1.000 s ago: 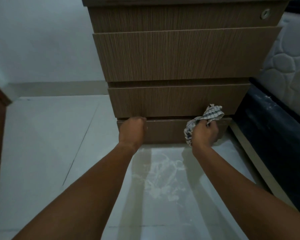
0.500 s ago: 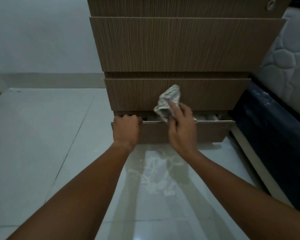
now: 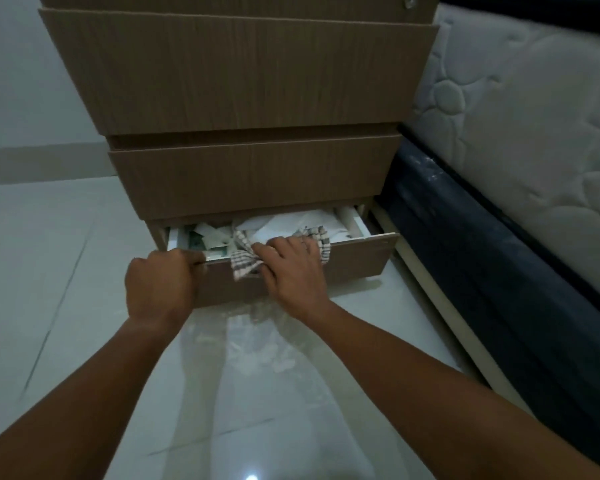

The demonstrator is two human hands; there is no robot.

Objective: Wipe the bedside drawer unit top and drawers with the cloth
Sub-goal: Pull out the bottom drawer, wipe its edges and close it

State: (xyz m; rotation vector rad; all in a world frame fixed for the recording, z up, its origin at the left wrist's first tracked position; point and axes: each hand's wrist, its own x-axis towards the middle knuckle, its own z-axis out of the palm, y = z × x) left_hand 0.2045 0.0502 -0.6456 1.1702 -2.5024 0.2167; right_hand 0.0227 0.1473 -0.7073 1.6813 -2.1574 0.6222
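The wooden bedside drawer unit stands straight ahead, its top out of view. Its bottom drawer is pulled partly out and holds white papers. My left hand grips the drawer's top front edge near its left end, fingers curled over the rim. My right hand lies on the checked cloth, which is draped over the same front edge, and presses it against the rim. Part of the cloth hangs down the drawer front and part lies inside.
A quilted white mattress on a dark bed base runs along the right, close to the drawer's right end. Glossy white floor tiles spread to the left and under my arms. A pale wall is at the back left.
The bottom drawer has come further out, showing the papers. My right hand has dropped with the cloth from the drawer front above onto the bottom drawer's top edge. My left hand kept its grip.
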